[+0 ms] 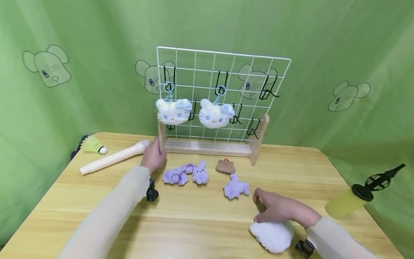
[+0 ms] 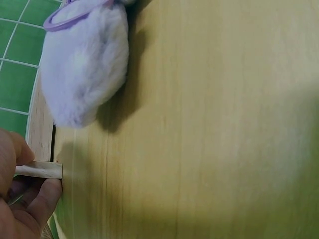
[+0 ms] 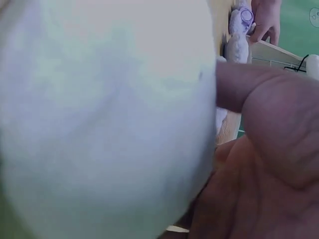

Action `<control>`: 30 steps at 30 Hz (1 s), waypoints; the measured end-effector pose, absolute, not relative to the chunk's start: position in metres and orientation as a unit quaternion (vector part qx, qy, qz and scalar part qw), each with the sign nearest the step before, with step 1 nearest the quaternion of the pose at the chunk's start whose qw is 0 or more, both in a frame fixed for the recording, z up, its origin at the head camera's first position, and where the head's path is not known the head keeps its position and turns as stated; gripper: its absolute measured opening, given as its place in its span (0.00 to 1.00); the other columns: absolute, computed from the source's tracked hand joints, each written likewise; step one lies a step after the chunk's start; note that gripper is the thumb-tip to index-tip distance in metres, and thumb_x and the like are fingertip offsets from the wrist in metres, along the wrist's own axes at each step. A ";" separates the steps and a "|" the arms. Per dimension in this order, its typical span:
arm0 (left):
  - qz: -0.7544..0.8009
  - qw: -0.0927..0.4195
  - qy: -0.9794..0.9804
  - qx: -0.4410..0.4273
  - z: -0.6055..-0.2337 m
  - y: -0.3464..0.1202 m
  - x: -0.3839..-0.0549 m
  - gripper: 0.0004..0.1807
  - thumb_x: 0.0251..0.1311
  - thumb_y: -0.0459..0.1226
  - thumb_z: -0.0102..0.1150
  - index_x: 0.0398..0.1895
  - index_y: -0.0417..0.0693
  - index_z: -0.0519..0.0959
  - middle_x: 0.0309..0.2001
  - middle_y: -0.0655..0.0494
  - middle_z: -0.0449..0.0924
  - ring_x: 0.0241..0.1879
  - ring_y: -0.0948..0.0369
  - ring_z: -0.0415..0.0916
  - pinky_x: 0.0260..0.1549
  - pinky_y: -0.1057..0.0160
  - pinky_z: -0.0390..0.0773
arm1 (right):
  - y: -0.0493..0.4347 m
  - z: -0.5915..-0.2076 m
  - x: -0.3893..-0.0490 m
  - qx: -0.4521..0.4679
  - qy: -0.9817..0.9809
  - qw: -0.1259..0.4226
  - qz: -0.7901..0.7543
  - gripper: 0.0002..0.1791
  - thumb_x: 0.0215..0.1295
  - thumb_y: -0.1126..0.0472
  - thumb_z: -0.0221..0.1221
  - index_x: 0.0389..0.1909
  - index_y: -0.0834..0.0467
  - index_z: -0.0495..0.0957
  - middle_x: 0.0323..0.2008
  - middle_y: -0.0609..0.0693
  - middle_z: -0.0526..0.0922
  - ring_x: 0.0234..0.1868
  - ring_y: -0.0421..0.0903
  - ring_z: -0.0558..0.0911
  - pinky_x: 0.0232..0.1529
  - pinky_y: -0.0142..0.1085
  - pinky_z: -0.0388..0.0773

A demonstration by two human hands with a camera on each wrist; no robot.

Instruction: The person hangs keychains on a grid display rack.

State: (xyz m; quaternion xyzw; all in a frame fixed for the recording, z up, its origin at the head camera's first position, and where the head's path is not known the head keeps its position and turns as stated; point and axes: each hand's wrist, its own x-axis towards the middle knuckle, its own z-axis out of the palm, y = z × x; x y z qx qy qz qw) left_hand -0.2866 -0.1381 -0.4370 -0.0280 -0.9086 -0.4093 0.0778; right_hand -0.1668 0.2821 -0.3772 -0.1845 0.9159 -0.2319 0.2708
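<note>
My left hand [image 1: 153, 156] grips the left wooden upright [image 2: 45, 170] of a display rack, thumb on one face and fingers on the other. Two white cat-head plush keychains [image 1: 174, 112] hang by blue rings from black hooks on its white wire grid [image 1: 233, 64]. At the front right, my right hand [image 1: 279, 207] holds a white plush [image 1: 275, 237] by its upper edge, its plain side showing. In the right wrist view that plush fills much of the picture, with the thumb [image 3: 244, 84] against its side; the other fingertips are mostly hidden.
Purple plush keychains [image 1: 200, 174] and a small brown plush [image 1: 225, 166] lie before the rack. A pale pink tube [image 1: 113, 158] and a yellow shuttlecock [image 1: 92, 144] are at left. On the right stands a yellow bottle [image 1: 344, 204] with a black top. Green curtain surrounds the table.
</note>
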 end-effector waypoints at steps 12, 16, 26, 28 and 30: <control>-0.407 0.075 -0.910 -0.032 -0.434 -0.140 -0.286 0.31 0.68 0.27 0.52 0.73 0.32 0.60 0.65 0.25 0.75 0.62 0.31 0.77 0.64 0.35 0.80 | 0.284 -0.380 -0.167 -0.245 0.900 0.262 -0.247 0.09 0.65 0.68 0.65 0.40 0.60 0.73 0.25 0.45 0.72 0.26 0.36 0.69 0.27 0.28 0.67; -0.409 0.070 -0.910 -0.030 -0.434 -0.140 -0.287 0.32 0.68 0.27 0.51 0.75 0.32 0.59 0.66 0.25 0.74 0.63 0.31 0.76 0.65 0.35 0.80 | 0.286 -0.385 -0.167 -0.265 0.904 0.239 -0.235 0.05 0.67 0.67 0.64 0.34 0.59 0.77 0.25 0.43 0.75 0.26 0.33 0.70 0.27 0.27 0.69; -0.411 0.064 -0.909 -0.030 -0.431 -0.138 -0.284 0.31 0.68 0.27 0.51 0.74 0.32 0.60 0.65 0.25 0.75 0.62 0.31 0.77 0.64 0.35 0.80 | 0.288 -0.388 -0.166 -0.301 0.904 0.208 -0.223 0.07 0.73 0.66 0.59 0.32 0.57 0.77 0.27 0.41 0.76 0.28 0.30 0.69 0.27 0.27 0.70; -0.410 0.066 -0.909 -0.030 -0.432 -0.138 -0.284 0.30 0.68 0.27 0.51 0.73 0.32 0.60 0.64 0.25 0.75 0.62 0.31 0.77 0.65 0.35 0.80 | 0.288 -0.388 -0.167 -0.300 0.904 0.200 -0.230 0.07 0.75 0.66 0.57 0.34 0.56 0.76 0.28 0.42 0.76 0.29 0.30 0.69 0.28 0.27 0.70; -0.409 0.068 -0.910 -0.031 -0.433 -0.138 -0.285 0.30 0.68 0.27 0.51 0.73 0.32 0.61 0.64 0.25 0.75 0.62 0.31 0.77 0.65 0.35 0.80 | 0.289 -0.389 -0.168 -0.301 0.902 0.187 -0.246 0.05 0.75 0.66 0.57 0.36 0.57 0.77 0.30 0.43 0.78 0.31 0.30 0.71 0.30 0.27 0.74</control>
